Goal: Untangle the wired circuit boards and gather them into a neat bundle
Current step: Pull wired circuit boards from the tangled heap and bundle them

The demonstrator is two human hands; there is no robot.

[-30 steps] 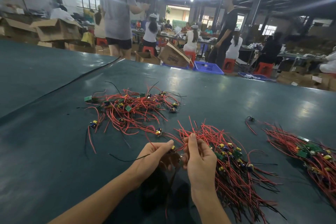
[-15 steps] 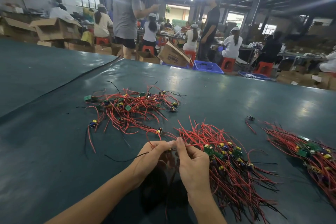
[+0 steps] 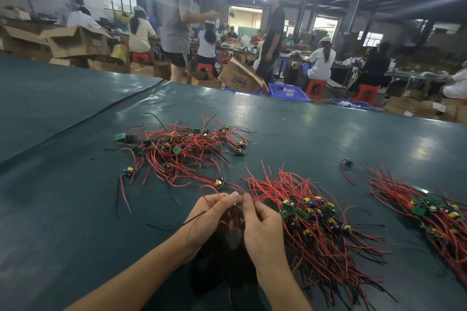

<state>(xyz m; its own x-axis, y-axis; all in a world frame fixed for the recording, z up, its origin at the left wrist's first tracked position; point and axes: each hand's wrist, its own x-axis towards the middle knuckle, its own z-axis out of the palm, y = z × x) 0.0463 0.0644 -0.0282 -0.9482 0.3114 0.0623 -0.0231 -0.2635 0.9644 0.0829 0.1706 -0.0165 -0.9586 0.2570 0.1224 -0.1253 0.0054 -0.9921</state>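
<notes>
One wired board (image 3: 233,211) is being pinched between the left hand (image 3: 209,217) and right hand (image 3: 262,232), whose fingertips are now meeting just above the bench (image 3: 75,209). Its red lead (image 3: 211,190) is looping free, so it is probably ready to join the gathered bundle (image 3: 316,222) alongside.

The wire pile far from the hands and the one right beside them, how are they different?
The far pile is a loose tangle, wires curling every way; the near pile has wires lying mostly lined up. The far pile's boards are scattered; the near pile's boards cluster in a band. Both have red and black wires and small green boards.
</notes>
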